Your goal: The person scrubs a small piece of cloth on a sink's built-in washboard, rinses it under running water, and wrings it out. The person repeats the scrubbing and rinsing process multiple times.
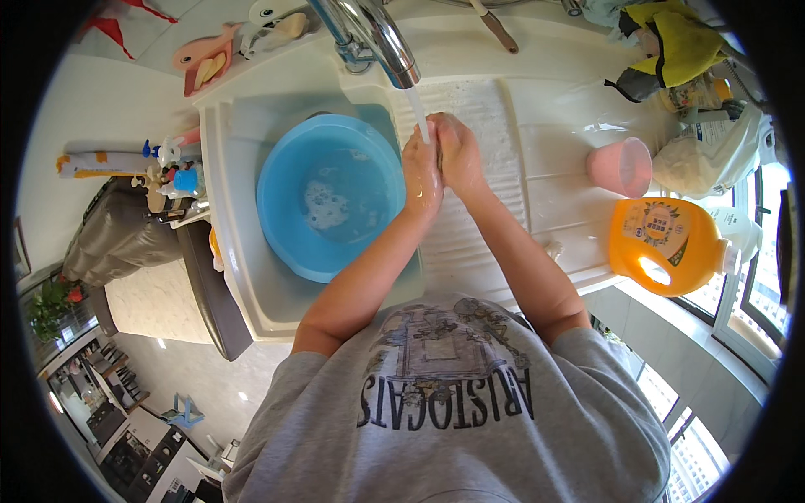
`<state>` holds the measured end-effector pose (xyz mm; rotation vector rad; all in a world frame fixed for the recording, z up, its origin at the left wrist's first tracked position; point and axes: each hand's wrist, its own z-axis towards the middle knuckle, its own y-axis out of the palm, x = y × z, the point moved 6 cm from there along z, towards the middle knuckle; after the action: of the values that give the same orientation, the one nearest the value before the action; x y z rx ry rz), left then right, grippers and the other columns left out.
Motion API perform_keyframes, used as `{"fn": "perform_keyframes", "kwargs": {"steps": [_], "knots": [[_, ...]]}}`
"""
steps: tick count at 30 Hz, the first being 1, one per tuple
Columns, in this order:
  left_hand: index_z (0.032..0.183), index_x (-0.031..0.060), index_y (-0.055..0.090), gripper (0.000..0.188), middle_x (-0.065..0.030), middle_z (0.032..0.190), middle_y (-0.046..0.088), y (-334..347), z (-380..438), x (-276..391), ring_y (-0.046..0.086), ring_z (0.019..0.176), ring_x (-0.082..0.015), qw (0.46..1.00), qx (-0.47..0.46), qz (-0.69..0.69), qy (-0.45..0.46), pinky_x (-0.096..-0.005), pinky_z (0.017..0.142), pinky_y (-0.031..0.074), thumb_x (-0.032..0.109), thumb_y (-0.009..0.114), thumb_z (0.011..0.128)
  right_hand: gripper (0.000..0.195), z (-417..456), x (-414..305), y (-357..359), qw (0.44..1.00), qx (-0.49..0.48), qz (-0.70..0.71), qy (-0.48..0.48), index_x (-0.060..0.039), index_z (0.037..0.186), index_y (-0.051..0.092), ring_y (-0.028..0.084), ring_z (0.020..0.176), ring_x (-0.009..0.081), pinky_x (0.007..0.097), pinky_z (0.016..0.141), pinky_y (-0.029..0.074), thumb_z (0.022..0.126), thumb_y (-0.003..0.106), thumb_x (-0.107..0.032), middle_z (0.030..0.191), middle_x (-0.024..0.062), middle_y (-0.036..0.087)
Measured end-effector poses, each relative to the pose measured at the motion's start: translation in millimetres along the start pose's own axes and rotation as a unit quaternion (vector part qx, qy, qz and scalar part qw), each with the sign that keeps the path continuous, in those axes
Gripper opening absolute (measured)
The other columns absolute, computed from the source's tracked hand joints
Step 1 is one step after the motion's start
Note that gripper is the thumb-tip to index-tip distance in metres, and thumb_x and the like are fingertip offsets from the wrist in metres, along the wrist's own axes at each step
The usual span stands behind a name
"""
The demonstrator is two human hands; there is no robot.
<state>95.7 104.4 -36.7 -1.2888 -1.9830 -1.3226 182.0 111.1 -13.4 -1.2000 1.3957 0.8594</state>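
Note:
My left hand [422,173] and my right hand [460,154] are pressed together under a stream of running water [417,113]. Both look wet, and the water lands on the fingers of the left one. The palms face each other, so whatever may lie between them is hidden. Just above, a chrome faucet [402,66] reaches in from the back of the sink. Below the hands lies the ribbed washboard [497,163] of the white sink. A blue plastic basin [277,232] stands in the sink bowl to the left, holding water with patches of foam [325,204].
On the right counter are a pink cup [619,166], an orange detergent jug [666,245] and a white plastic bag [704,157]. A yellow-and-grey cloth [682,47] hangs at the back right. A pink whale-shaped soap dish [204,60] and a brown-handled brush [500,31] are at the back.

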Motion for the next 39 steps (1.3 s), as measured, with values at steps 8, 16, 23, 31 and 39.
{"fn": "perform_keyframes", "kwargs": {"steps": [8, 16, 23, 31, 39], "knots": [[0.129, 0.0027, 0.053, 0.037, -0.0062, 0.108, 0.062, -17, 4, 34, 0.062, 0.097, -0.0145, 0.987, -0.115, 0.074, 0.087, -0.027, 0.075, 0.056, 0.009, 0.068, 0.095, 0.052, 15, 15, 1, 0.938, -0.096, 0.282, 0.178, -0.0068, 0.124, 0.066, 0.068, 0.097, 0.0201, 0.0366, 0.079, 0.057, 0.108, 0.043, -0.051, 0.11, 0.0097, 0.07], [0.122, 0.0057, 0.058, 0.033, -0.0056, 0.107, 0.064, -36, 5, 60, 0.066, 0.088, -0.0139, 0.99, -0.084, 0.098, 0.062, -0.0305, 0.071, 0.06, 0.019, 0.073, 0.096, 0.046, -14, -12, 0, 0.98, -0.125, 0.096, 0.121, -0.0004, 0.132, 0.058, 0.07, 0.09, 0.0164, 0.0304, 0.073, 0.058, 0.094, 0.073, -0.023, 0.112, 0.0115, 0.069], [0.113, 0.0053, 0.063, 0.03, -0.0029, 0.098, 0.066, -49, 7, 42, 0.067, 0.086, -0.0137, 0.986, -0.108, 0.123, -0.018, -0.0313, 0.068, 0.06, 0.03, 0.069, 0.098, 0.027, -19, -15, -30, 0.994, -0.078, 0.004, 0.071, 0.0028, 0.113, 0.065, 0.063, 0.067, 0.0101, 0.0252, 0.056, 0.05, 0.09, 0.071, -0.009, 0.083, 0.0073, 0.07], [0.123, 0.0024, 0.061, 0.029, -0.0077, 0.109, 0.067, -48, 9, 43, 0.067, 0.094, -0.0168, 0.986, -0.132, 0.096, -0.04, -0.0352, 0.081, 0.06, 0.009, 0.062, 0.095, 0.012, -8, -18, -62, 0.997, 0.026, 0.076, 0.004, 0.0022, 0.102, 0.068, 0.06, 0.075, 0.0078, 0.0243, 0.065, 0.049, 0.092, 0.065, -0.004, 0.085, 0.0024, 0.067], [0.133, 0.0067, 0.057, 0.048, -0.0055, 0.105, 0.066, -50, 1, 49, 0.065, 0.09, -0.0144, 0.977, -0.105, 0.183, -0.006, -0.0303, 0.075, 0.057, 0.005, 0.073, 0.088, 0.015, -6, -60, -50, 0.966, 0.015, 0.253, -0.04, -0.0001, 0.11, 0.066, 0.056, 0.088, 0.0084, 0.027, 0.074, 0.046, 0.096, 0.061, -0.004, 0.096, 0.002, 0.064]]}}
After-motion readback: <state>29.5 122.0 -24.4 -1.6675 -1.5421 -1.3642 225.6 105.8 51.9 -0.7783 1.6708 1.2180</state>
